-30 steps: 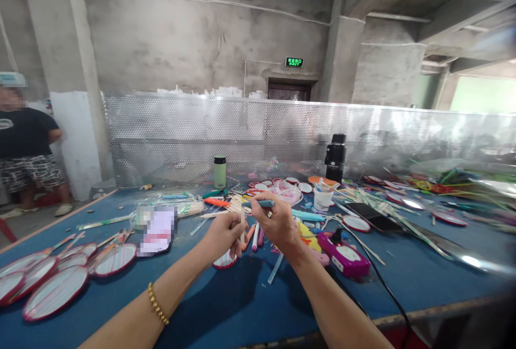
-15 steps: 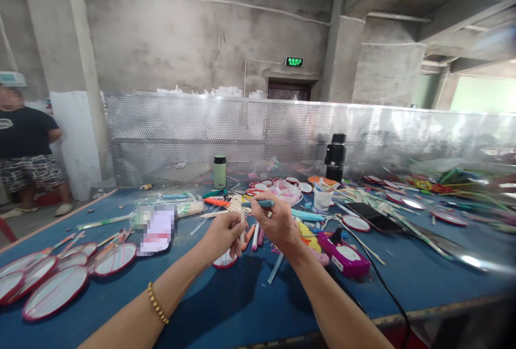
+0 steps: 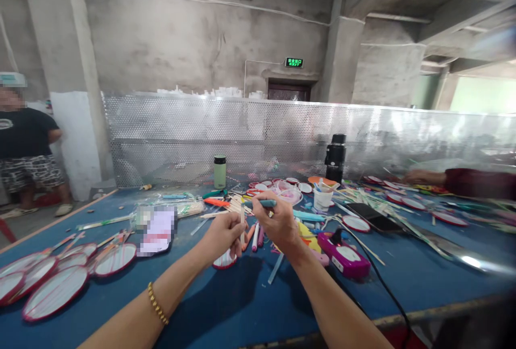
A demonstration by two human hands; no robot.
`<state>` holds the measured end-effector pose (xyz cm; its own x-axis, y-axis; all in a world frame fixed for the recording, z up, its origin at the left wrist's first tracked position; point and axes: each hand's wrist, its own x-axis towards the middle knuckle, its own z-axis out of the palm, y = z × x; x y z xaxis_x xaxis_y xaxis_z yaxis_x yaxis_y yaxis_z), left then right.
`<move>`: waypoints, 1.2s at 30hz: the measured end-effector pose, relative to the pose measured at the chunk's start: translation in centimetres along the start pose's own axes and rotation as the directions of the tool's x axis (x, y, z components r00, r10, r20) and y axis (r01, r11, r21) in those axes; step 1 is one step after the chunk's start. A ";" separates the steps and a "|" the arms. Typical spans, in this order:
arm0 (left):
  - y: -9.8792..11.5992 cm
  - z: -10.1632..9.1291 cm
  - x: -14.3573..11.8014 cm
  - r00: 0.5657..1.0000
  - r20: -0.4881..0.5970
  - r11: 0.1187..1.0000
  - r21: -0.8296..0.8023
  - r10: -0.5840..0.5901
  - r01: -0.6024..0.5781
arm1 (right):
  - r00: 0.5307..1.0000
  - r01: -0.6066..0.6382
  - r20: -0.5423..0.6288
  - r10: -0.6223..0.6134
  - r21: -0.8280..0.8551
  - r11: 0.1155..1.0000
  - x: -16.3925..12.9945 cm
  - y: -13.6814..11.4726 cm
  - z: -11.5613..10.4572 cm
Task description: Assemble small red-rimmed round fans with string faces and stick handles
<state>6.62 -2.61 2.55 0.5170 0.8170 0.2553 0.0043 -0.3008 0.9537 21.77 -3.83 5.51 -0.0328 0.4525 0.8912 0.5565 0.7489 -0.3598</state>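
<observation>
A: Holding a small fan upright over the blue table [image 3: 226,306]. Left hand [image 3: 223,233] is pinched around the pale handle stick [image 3: 242,225]; the red-rimmed round fan head [image 3: 224,260] hangs below the fist, just above or on the table, can't tell which.

B: Right hand?

A: Right hand [image 3: 278,225] is closed around a teal pen-like tool [image 3: 264,203], tip pointing left at the top of the stick. Touching it or just short, too small to tell.

B: Progress?

A: Judging by the layout: a batch of finished red-rimmed oval fans [image 3: 56,276] lies at the left edge of the table, so a good number look done. Plenty left, though. A heap of loose sticks [image 3: 231,204] and coloured handles sits just behind the hands, more round fan heads [image 3: 290,193] near the back, more scattered at right. I'd say mid-batch, with this piece mid-step on the handle end.

B: Other clutter?

A: Purple device [image 3: 344,257] with a black cable [image 3: 387,290] just right of the right wrist. Green flask [image 3: 220,171] and black flask [image 3: 336,158] by the perforated metal screen [image 3: 161,134]. White cup [image 3: 323,198] near the black flask.

B: Anyone else?

A: A person [image 3: 24,144] stands at far left off the table. A co-worker's dark-red sleeve [image 3: 475,183] reaches in at far right, blurred.
</observation>
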 end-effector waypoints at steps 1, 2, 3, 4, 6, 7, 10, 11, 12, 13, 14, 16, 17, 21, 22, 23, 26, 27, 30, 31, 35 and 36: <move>0.0 0.0 0.0 1.000 0.000 1.000 -0.004 0.000 0.000 | 1.000 0.001 -0.004 -0.001 0.000 1.000 0.0 0.0 0.0; 0.1 0.0 0.0 1.000 0.001 1.000 -0.007 -0.001 0.001 | 1.000 0.005 -0.003 -0.005 0.001 1.000 0.0 0.0 0.0; 0.1 0.0 0.0 1.000 0.001 1.000 -0.010 -0.002 0.002 | 1.000 0.013 0.001 -0.013 0.003 1.000 0.0 0.1 0.0; 0.1 0.0 0.0 1.000 0.000 1.000 -0.012 -0.005 0.005 | 1.000 0.019 0.005 -0.019 0.005 1.000 0.0 0.1 0.0; 0.0 -0.1 0.0 1.000 -0.004 1.000 -0.014 -0.013 0.013 | 0.999 0.030 0.013 -0.030 0.005 1.000 -0.1 0.2 0.1; 0.0 -0.1 0.0 1.000 -0.007 1.000 -0.015 -0.016 0.015 | 0.999 0.034 0.014 -0.034 0.002 0.999 -0.1 0.2 0.1; 0.0 -0.1 0.0 1.000 -0.009 1.000 -0.014 -0.014 0.014 | 0.999 0.044 0.015 -0.044 0.000 0.999 -0.2 0.2 0.2; 0.0 0.0 0.0 1.000 -0.006 1.000 -0.014 -0.013 0.013 | 0.999 0.043 0.017 -0.044 0.003 0.999 -0.2 0.2 0.2; 0.1 0.0 0.0 1.000 -0.003 1.000 -0.014 -0.011 0.011 | 0.999 0.041 0.020 -0.041 0.007 0.999 -0.2 0.2 0.2; 0.1 0.0 -0.1 1.000 -0.001 1.000 -0.014 -0.009 0.009 | 0.999 0.038 0.024 -0.039 0.009 0.999 -0.2 0.2 0.2; 0.2 0.0 -0.1 1.000 0.000 1.000 -0.012 -0.006 0.006 | 0.999 0.036 0.028 -0.036 0.009 0.999 -0.2 0.2 0.2; 0.3 0.0 -0.1 1.000 -0.002 1.000 -0.010 -0.001 0.001 | 0.999 0.033 0.037 -0.033 0.004 0.999 -0.2 0.3 0.2; 0.3 0.0 -0.1 1.000 -0.004 1.000 -0.011 0.001 -0.001 | 0.999 0.035 0.042 -0.035 0.000 0.999 -0.2 0.3 0.2; 0.2 -0.1 -0.1 1.000 -0.008 1.000 -0.021 -0.001 0.001 | 0.997 0.047 0.059 -0.046 -0.012 0.999 -0.3 0.5 0.2; 0.2 -0.1 -0.1 1.000 -0.009 1.000 -0.025 -0.001 0.001 | 0.997 0.048 0.059 -0.047 -0.012 0.999 -0.3 0.5 0.2; 0.2 -0.1 -0.1 1.000 -0.009 1.000 -0.026 -0.001 0.001 | 0.997 0.046 0.056 -0.046 -0.013 0.999 -0.3 0.5 0.3; 0.2 -0.1 0.0 1.000 -0.014 1.000 -0.019 -0.002 0.002 | 0.999 0.037 0.032 -0.036 -0.017 0.999 -0.3 0.5 0.3; 0.2 -0.1 0.0 1.000 -0.013 1.000 -0.014 0.001 -0.001 | 0.999 0.037 0.025 -0.036 -0.021 0.999 -0.3 0.4 0.3; 0.1 -0.1 0.0 1.000 -0.005 1.000 -0.008 0.009 -0.009 | 0.999 0.037 0.028 -0.036 -0.033 0.999 -0.2 0.4 0.3; 0.0 -0.2 0.1 1.000 -0.002 1.000 -0.009 0.009 -0.009 | 0.999 0.034 0.031 -0.033 -0.036 0.999 -0.2 0.4 0.3; -0.2 -0.2 0.1 1.000 -0.006 1.000 -0.022 0.005 -0.005 | 0.999 0.021 0.038 -0.020 -0.025 0.999 -0.2 0.3 0.2; -0.2 -0.2 0.1 1.000 -0.007 1.000 -0.027 0.003 -0.003 | 0.999 0.019 0.034 -0.019 -0.022 1.000 -0.2 0.3 0.2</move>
<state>6.50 -2.37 2.45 0.5111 0.8194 0.2595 -0.0208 -0.2901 0.9568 21.73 -3.62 5.17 -0.0715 0.4546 0.8878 0.5735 0.7470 -0.3364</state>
